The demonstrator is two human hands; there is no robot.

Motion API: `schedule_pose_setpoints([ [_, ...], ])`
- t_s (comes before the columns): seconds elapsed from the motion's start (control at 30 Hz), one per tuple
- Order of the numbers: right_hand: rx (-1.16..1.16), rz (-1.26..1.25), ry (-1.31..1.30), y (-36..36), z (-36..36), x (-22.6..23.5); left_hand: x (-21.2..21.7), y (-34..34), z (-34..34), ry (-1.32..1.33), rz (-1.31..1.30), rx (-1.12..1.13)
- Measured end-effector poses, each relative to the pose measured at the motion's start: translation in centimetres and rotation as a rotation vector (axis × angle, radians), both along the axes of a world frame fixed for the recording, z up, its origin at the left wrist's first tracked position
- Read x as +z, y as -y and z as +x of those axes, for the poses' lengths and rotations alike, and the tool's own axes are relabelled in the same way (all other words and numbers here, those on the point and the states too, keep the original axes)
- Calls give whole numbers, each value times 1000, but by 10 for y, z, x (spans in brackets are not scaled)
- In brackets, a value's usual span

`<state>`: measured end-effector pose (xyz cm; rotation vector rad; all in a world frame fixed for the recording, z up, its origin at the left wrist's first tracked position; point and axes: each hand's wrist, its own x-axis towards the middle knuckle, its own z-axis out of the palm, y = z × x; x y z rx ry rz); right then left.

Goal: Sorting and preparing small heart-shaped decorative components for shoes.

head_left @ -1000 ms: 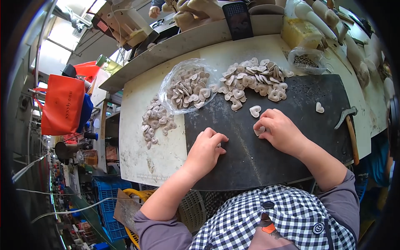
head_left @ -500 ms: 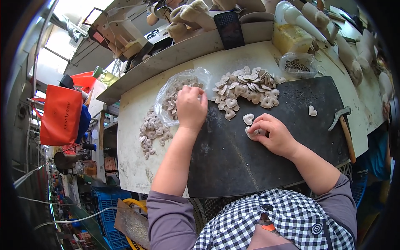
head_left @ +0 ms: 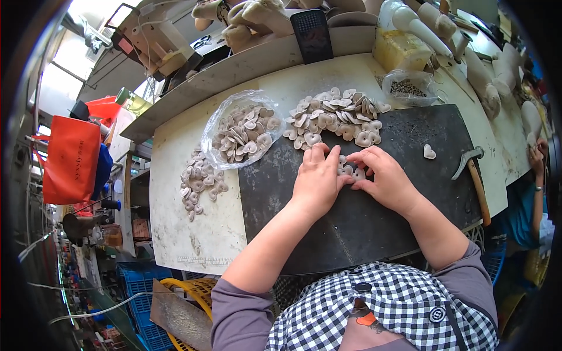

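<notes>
My left hand (head_left: 318, 180) and my right hand (head_left: 384, 180) meet over the black mat (head_left: 281, 234), fingers bent around a few small pale padded hearts (head_left: 358, 174). The fingertips partly hide these hearts. Just beyond them lies a heap of beige hearts (head_left: 325, 117), many with a dimple in the middle. An open clear plastic bag (head_left: 212, 120) full of similar hearts (head_left: 243, 131) stands farther left. Left of the mat is a loose pile of hearts (head_left: 199, 181). One white heart (head_left: 429, 152) lies alone on the right part of the mat.
A hammer (head_left: 477, 181) lies at the mat's right edge. Beyond the mat sit a bag of small metal bits (head_left: 408, 89), a yellowish container (head_left: 401, 52) and a phone (head_left: 312, 36) against a ledge (head_left: 234, 70). Another person's hand (head_left: 537, 157) shows at far right.
My left hand has left the plastic bag and come right to the hearts by my right hand. The bag now shows uncovered. The whole view has shifted slightly.
</notes>
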<state>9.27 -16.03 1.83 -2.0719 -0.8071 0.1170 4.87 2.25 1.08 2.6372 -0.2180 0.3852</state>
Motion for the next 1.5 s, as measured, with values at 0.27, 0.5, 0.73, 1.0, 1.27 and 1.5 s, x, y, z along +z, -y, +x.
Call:
schedule_pose_setpoints([
  [0.27,10,-131,82,11,6,-1,-9,2,-27,69,-234,-43],
  [0.5,-198,-73,183,3,47,0,-3,2,-36,-31,-381,43],
  [0.73,-170,191,-166,7,17,-5,11,3,-31,-517,-1793,98],
  [1.0,12,306,-246,1,-22,14,-6,15,-34,-435,-1626,21],
  [1.27,-239,-69,347,9,50,-10,-7,-2,-36,-382,-1931,-143],
  [1.5,-63,600,-767,-2,-4,3,-2,8,-38,-382,-1604,-10],
])
